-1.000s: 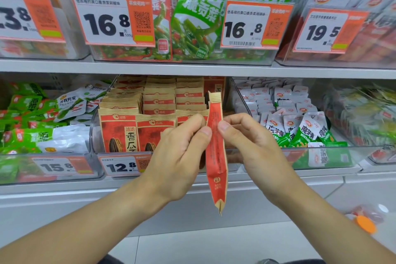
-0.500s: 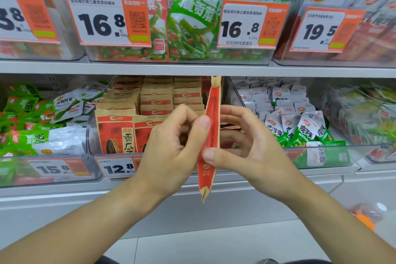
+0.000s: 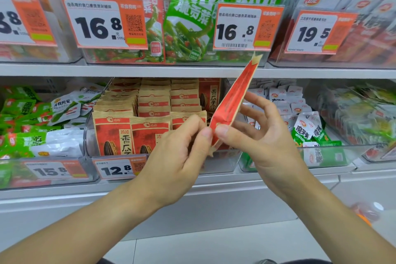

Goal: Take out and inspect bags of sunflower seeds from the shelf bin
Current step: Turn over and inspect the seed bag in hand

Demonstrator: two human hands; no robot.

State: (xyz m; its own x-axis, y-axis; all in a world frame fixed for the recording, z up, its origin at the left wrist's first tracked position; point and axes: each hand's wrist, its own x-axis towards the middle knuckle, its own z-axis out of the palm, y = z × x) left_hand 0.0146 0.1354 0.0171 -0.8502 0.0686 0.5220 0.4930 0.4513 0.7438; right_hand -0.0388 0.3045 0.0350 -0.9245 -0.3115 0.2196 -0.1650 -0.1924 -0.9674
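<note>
A red and tan bag of sunflower seeds (image 3: 234, 96) is held edge-on in front of the shelf, tilted up to the right. My left hand (image 3: 177, 156) and my right hand (image 3: 259, 135) both pinch its lower end between thumb and fingers. Behind them stands the clear shelf bin (image 3: 216, 163) packed with several more of the same bags (image 3: 132, 133), priced 12.8.
Neighbouring clear bins hold green snack packs (image 3: 32, 122) on the left and white and green packs (image 3: 304, 122) on the right. The shelf above (image 3: 192, 69) carries bins of red and green vegetable bags with price cards 16.8 and 19.5.
The bag hung upright, gripped near its top; it has swung so its top leans up and right. Both hands now pinch its lower end.
</note>
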